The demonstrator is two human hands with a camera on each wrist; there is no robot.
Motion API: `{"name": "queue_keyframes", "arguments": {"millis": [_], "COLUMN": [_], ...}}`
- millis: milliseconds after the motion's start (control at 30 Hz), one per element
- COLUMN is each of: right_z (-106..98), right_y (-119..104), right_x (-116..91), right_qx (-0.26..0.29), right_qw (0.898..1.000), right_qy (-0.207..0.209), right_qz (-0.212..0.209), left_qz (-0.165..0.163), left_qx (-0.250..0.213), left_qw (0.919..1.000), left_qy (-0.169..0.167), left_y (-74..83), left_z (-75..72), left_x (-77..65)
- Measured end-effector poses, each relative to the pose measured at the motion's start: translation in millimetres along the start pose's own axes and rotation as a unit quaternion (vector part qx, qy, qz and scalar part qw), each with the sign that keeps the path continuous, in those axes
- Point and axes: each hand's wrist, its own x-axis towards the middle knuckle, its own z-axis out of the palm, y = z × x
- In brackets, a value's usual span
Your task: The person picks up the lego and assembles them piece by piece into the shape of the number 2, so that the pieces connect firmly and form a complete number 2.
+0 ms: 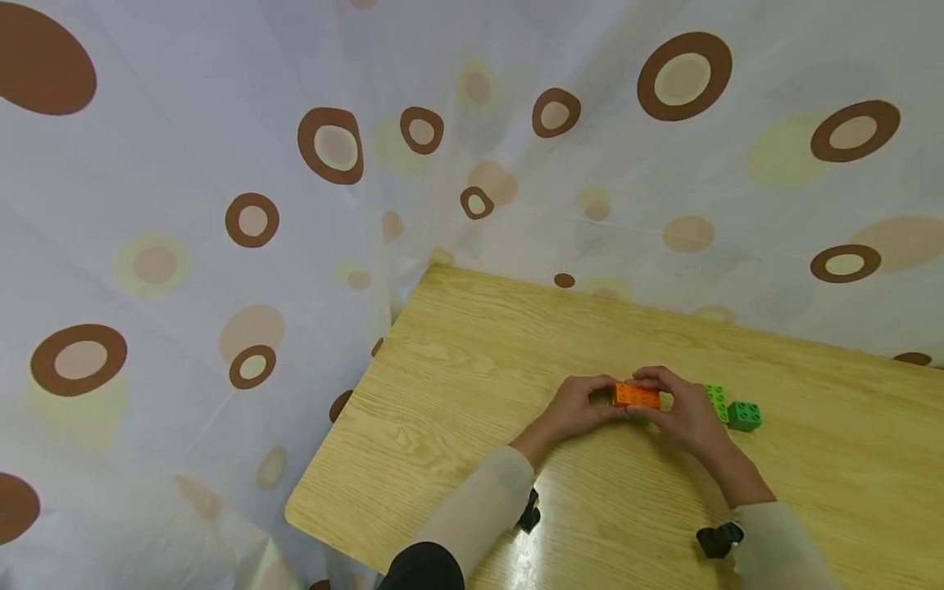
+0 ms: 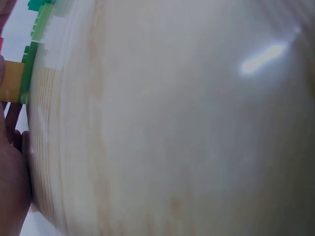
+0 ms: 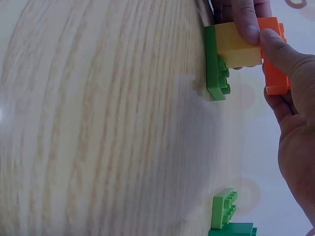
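Note:
My right hand (image 1: 686, 410) pinches an orange toy building brick (image 1: 637, 396) between thumb and fingers. In the right wrist view, that orange brick (image 3: 276, 73) sits against a yellow brick (image 3: 238, 46), which stands on a flat green brick (image 3: 212, 64) on the table. The green piece sticks out past the yellow one, its studs showing. My left hand (image 1: 578, 406) holds the yellow brick, its thumb pressed on the side. Whether the orange brick is fully pressed onto the yellow one, I cannot tell.
Right of my right hand, a light green brick (image 1: 717, 403) lies beside a darker green brick (image 1: 745, 415). The wooden table (image 1: 457, 369) meets a patterned curtain (image 1: 590, 188) behind and at the left. A dark wrist camera (image 1: 719, 541) sits at the right cuff.

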Motion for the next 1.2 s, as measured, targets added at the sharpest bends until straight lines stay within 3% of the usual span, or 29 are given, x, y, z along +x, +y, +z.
{"name": "queue_keyframes", "arguments": {"millis": [467, 733, 900, 1033, 1200], "right_z": [-9.4, -8.0, 0.5, 6.9, 15.9], "right_y": [-9.3, -7.3, -0.5, 4.8, 12.3], "right_x": [12.4, 14.6, 6.8, -1.7, -5.5], "right_qx": [-0.030, -0.023, -0.004, 0.059, 0.121], "right_qw": [0.998, 0.996, 0.999, 0.998, 0.992], "right_qy": [-0.041, -0.049, -0.033, -0.026, -0.017], "right_qz": [-0.034, -0.078, -0.037, 0.004, 0.025], "left_qz": [-0.005, 0.009, 0.011, 0.012, 0.009], "left_qx": [0.001, -0.002, 0.008, 0.021, 0.035], "left_qw": [1.0000, 1.0000, 0.9999, 0.9997, 0.9993], "left_qy": [-0.002, 0.002, -0.002, -0.007, -0.010], "left_y": [1.2, -2.2, -3.9, -1.8, 1.0], "left_z": [-3.4, -2.7, 2.1, 2.6, 0.5], "left_x": [2.3, 2.5, 0.9, 0.4, 0.3]}}
